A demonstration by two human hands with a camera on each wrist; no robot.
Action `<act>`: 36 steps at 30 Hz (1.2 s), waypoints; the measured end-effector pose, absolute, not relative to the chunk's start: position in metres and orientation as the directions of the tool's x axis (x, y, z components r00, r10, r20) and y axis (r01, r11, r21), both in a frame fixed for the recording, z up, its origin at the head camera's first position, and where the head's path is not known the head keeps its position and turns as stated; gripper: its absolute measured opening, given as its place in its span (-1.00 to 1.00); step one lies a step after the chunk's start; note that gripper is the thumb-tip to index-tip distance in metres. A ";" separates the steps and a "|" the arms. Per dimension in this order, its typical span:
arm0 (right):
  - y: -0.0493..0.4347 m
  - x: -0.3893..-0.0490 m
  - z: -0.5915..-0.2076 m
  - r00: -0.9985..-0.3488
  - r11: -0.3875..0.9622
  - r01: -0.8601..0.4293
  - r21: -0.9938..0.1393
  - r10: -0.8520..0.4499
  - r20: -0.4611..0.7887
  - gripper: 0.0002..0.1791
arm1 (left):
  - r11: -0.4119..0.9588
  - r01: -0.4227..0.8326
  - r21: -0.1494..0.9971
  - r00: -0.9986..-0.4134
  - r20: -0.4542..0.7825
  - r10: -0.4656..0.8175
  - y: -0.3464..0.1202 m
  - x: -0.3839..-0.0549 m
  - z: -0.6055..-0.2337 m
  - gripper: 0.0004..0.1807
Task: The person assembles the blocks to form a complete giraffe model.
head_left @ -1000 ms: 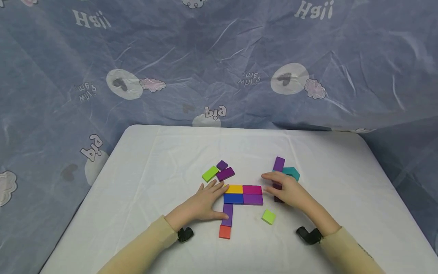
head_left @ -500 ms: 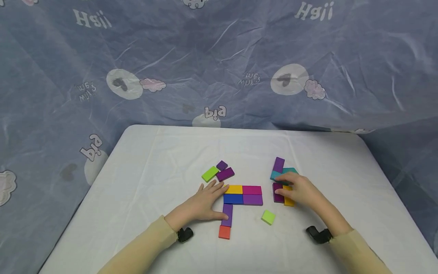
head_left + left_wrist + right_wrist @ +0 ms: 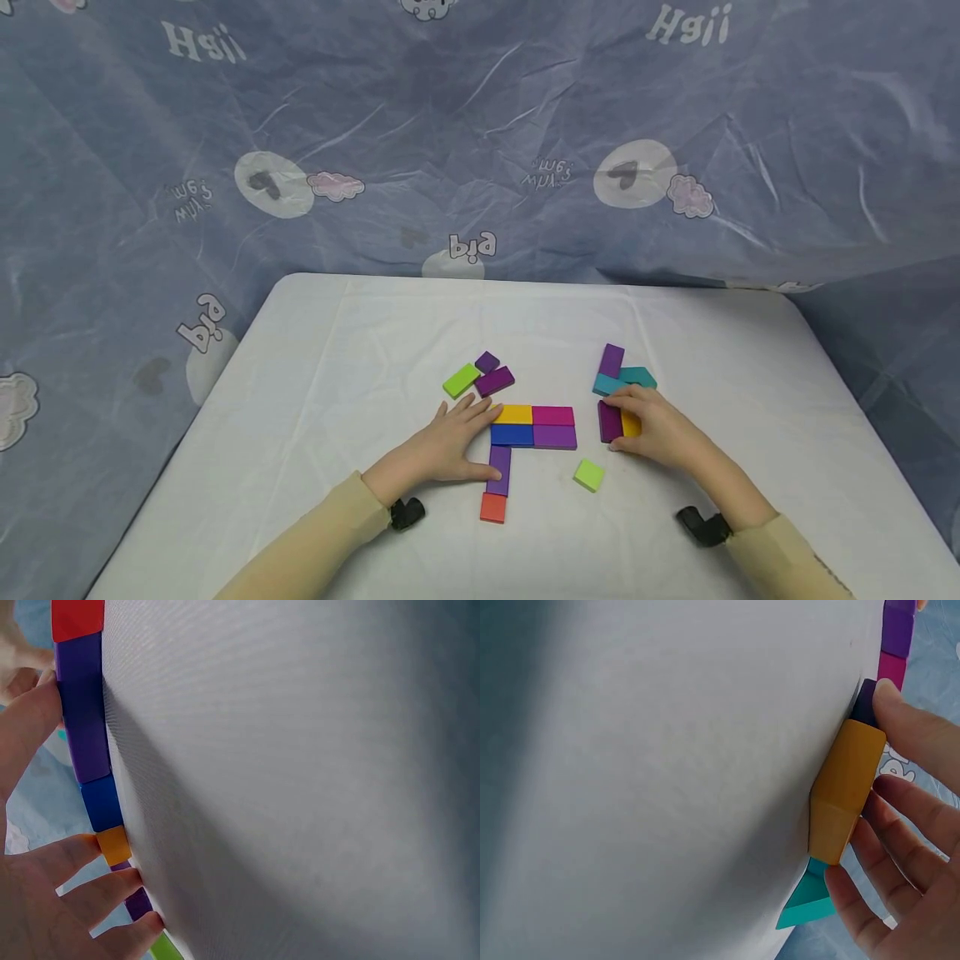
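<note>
My left hand (image 3: 450,442) lies spread beside the joined blocks in the head view. Its index fingertip touches the yellow block (image 3: 513,414) and its thumb touches the long purple block (image 3: 498,468). A blue block (image 3: 512,435), a magenta block (image 3: 552,415) and a violet block (image 3: 555,437) fit against the yellow one, and a red block (image 3: 492,507) ends the purple one. My right hand (image 3: 660,425) pinches a dark purple block (image 3: 610,422) between thumb and index finger at its ends. Against that block sits an orange-yellow block (image 3: 844,787), partly under the hand.
Beyond the right hand lie a purple block (image 3: 611,361), a light teal block (image 3: 608,385) and a teal block (image 3: 639,377). A lime square (image 3: 589,475) lies between the hands. Behind the left hand are a lime block (image 3: 461,381) and two purple blocks (image 3: 494,381).
My right hand has moved right from beside the joined blocks, and its thumb and index finger have come to the ends of the dark purple block. The left hand has stayed put.
</note>
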State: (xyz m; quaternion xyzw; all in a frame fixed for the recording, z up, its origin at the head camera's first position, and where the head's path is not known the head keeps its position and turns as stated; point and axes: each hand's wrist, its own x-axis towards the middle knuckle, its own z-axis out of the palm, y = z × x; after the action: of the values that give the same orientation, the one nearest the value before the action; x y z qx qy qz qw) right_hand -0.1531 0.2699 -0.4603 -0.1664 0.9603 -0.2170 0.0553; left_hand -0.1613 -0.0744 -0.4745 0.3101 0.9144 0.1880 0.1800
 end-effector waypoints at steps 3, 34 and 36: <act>0.269 -0.152 -0.461 -0.939 0.857 -0.302 -0.418 -0.344 -0.026 -0.34 | 0.736 0.498 0.458 -0.743 -0.212 0.635 -0.075 -0.161 -0.475 0.03; 0.235 -0.107 -0.454 -0.885 0.801 -0.379 -0.464 -0.460 -0.070 -0.43 | 0.737 0.500 0.454 -0.741 -0.217 0.636 -0.073 -0.161 -0.474 0.04; 0.233 -0.104 -0.454 -0.881 0.794 -0.376 -0.478 -0.466 -0.082 -0.43 | 0.737 0.502 0.453 -0.740 -0.215 0.637 -0.073 -0.162 -0.474 0.04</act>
State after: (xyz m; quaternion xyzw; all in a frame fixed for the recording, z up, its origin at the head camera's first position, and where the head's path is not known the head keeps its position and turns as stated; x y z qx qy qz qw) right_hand -0.1041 0.2329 -0.4536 -0.2233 0.9421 -0.2302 0.0983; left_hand -0.1616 -0.0727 -0.4742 0.3115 0.9140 0.1861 0.1813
